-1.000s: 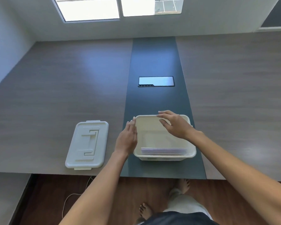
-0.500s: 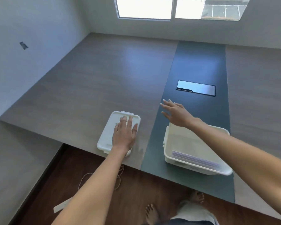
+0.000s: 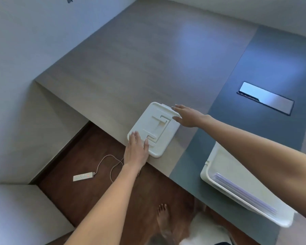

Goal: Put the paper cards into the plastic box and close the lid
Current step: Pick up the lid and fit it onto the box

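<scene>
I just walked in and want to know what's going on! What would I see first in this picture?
First you'd see two bare arms reaching to a white lid lying flat near the table's front edge: the left hand rests on its near corner, the right hand reaches its far corner. To the right, an open white plastic box sits on the dark strip, with the paper cards inside against its near wall.
</scene>
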Available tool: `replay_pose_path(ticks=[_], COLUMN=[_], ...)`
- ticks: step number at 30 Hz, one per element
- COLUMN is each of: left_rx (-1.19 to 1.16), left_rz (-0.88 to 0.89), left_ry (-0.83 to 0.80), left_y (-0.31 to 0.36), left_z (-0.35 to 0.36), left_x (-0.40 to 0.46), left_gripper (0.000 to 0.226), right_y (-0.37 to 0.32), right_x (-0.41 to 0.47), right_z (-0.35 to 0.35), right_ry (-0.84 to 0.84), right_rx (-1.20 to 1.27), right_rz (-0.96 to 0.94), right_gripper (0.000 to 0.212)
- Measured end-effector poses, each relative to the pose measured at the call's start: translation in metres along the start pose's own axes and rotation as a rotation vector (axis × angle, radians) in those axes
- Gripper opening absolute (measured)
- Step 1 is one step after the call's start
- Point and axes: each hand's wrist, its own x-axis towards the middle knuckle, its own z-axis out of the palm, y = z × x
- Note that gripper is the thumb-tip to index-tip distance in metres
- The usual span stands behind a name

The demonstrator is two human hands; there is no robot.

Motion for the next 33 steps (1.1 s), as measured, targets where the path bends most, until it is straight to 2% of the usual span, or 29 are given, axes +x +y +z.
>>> replay_pose_path(ticks=[6,9,11,17,19,23,26,30,33], left_rx=[-0.231,-0.365,-0.465,-0.692,-0.760,-0.954,-1.078,-1.137,-1.177], left_rz=[-0.215,-0.331,-0.419,-0.670,-0.737,-0.867,-0.971,-1.066,-1.092], left_ry=[-0.024,0.024,0.031,0.114,0.151,0.176,0.190,0.219,0.237], left_y=[0.000,0.005,0.007,0.006,0.007,0.010,0.008,0.002,-0.002], left_z=[0.012,0.019,0.021,0.025,0.027,0.028,0.028,0.027,0.026], left_x=[0.007,0.012,0.016,0.031,0.034,0.041,0.044,0.044,0.043], left_gripper=[0.058,0.036,0.029,0.025,0.011,0.015,0.020,0.026,0.024], right_y=[-0.003,0.001,0.004,0.007,0.007,0.005,0.005,0.005,0.009], right_x=[0.039,0.050,0.055,0.069,0.073,0.079,0.083,0.077,0.073], right_z=[0.012,0.018,0.021,0.023,0.023,0.019,0.021,0.025,0.019], right_ry=[-0.089,-0.108,-0.114,-0.006,0.006,0.023,0.091,0.157,0.155], right_rx=[0.017,-0.003,-0.013,0.057,0.068,0.111,0.247,0.372,0.467], right_rz=[0.042,0.049,0.049,0.096,0.109,0.168,0.224,0.301,0.337], right_gripper=[0.066,0.065,0.063,0.053,0.048,0.037,0.030,0.023,0.027])
